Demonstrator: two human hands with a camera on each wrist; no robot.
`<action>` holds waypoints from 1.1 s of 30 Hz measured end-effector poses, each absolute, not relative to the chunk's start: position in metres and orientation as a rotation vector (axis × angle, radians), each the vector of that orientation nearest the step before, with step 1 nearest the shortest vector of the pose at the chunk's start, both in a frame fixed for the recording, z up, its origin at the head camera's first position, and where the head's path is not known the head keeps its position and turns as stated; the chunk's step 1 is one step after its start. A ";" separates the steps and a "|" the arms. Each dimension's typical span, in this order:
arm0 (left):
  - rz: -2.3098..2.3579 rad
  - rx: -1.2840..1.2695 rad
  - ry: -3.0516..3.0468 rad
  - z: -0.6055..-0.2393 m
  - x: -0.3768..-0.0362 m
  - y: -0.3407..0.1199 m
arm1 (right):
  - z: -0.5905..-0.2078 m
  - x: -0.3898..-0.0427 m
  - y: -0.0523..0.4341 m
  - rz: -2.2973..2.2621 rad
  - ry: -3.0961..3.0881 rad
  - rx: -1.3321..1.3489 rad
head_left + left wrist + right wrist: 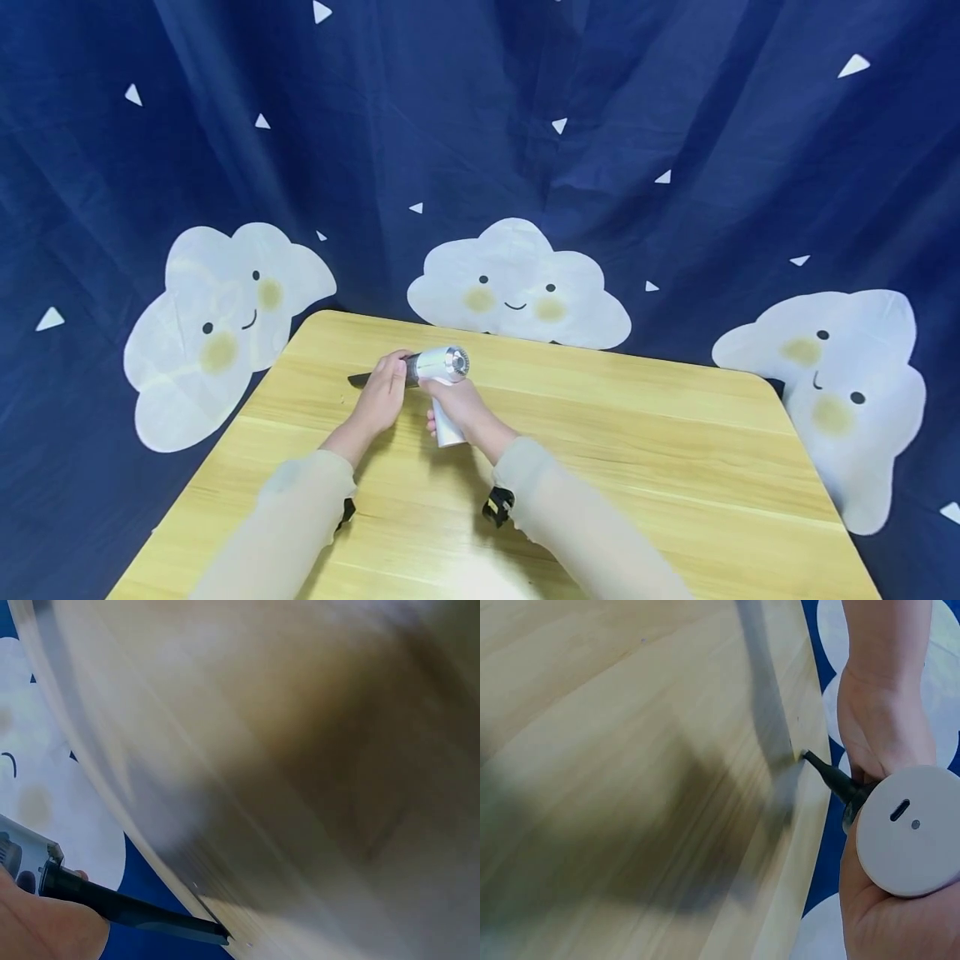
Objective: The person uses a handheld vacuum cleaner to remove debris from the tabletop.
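Observation:
A small handheld vacuum cleaner (pixel 432 364), white and silver with a dark front section, is held above the table. My right hand (pixel 463 404) grips its white handle (pixel 448 432). At the dark front section, my left hand (pixel 381 392) holds the cleaner with the fingers around it. A narrow black nozzle (pixel 358 380) points left past that hand. In the left wrist view the nozzle (pixel 135 909) slants down, its tip near the tabletop. The right wrist view shows the round white handle end (pixel 915 855) with a slot; the right fingers are partly hidden behind it.
The light wooden table (pixel 637 450) has rounded back corners. Behind it hangs a dark blue curtain (pixel 480 108) with white cloud prints and small triangles. A tiny speck (pixel 342 398) lies on the wood near the nozzle. Both forearms wear light sleeves (pixel 288 517).

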State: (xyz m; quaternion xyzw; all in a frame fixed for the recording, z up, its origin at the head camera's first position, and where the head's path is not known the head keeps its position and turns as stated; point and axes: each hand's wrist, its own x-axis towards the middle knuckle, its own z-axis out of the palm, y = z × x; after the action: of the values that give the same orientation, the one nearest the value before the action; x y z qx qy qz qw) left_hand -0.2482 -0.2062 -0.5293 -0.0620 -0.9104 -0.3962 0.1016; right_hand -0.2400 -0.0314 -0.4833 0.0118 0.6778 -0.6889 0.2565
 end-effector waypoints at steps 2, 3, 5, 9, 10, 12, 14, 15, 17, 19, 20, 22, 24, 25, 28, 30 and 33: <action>-1.176 -0.183 -2.683 -0.529 -0.249 -0.202 | -0.484 -0.241 -0.028 -1.866 1.846 0.032; -1.176 -0.188 -2.681 -0.529 -0.250 -0.200 | -0.484 -0.242 -0.026 -1.864 1.845 0.036; -1.175 -0.197 -2.687 -0.530 -0.251 -0.196 | -0.485 -0.243 -0.022 -1.861 1.857 0.034; -1.182 -0.204 -2.703 -0.529 -0.253 -0.187 | -0.484 -0.245 -0.012 -1.856 1.864 0.039; -1.188 -0.202 -2.705 -0.528 -0.253 -0.185 | -0.484 -0.245 -0.010 -1.857 1.867 0.036; -1.198 -0.203 -2.707 -0.527 -0.253 -0.181 | -0.484 -0.244 -0.006 -1.856 1.868 0.037; -1.198 -0.212 -2.712 -0.527 -0.253 -0.176 | -0.484 -0.244 -0.002 -1.860 1.867 0.045; -1.195 -0.218 -2.716 -0.527 -0.253 -0.174 | -0.485 -0.243 0.001 -1.861 1.867 0.050; -1.188 -0.220 -2.727 -0.528 -0.254 -0.170 | -0.485 -0.242 0.005 -1.861 1.866 0.062; -1.182 -0.221 -2.734 -0.529 -0.254 -0.166 | -0.486 -0.241 0.008 -1.860 1.862 0.072; -1.181 -0.220 -2.735 -0.529 -0.254 -0.165 | -0.486 -0.241 0.010 -1.858 1.863 0.072; -1.187 -0.218 -2.735 -0.529 -0.253 -0.162 | -0.485 -0.239 0.013 -1.854 1.863 0.068; -1.191 -0.221 -2.733 -0.529 -0.251 -0.159 | -0.483 -0.237 0.016 -1.847 1.862 0.059; -1.192 -0.221 -2.734 -0.529 -0.251 -0.157 | -0.483 -0.236 0.018 -1.845 1.860 0.052; -1.190 -0.226 -2.733 -0.529 -0.248 -0.154 | -0.482 -0.234 0.022 -1.843 1.850 0.039; -1.176 -0.221 -2.732 -0.530 -0.246 -0.152 | -0.483 -0.232 0.024 -1.840 1.850 0.027; -1.161 -0.220 -2.716 -0.530 -0.242 -0.149 | -0.484 -0.230 0.027 -1.841 1.839 0.018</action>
State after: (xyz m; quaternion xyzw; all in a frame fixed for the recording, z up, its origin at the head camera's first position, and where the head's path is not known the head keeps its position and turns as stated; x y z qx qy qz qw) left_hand -0.2421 -0.1485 -0.5301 -0.0738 -0.9133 -0.3904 0.0899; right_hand -0.2303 0.0268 -0.4844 0.0067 0.6812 -0.6820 0.2661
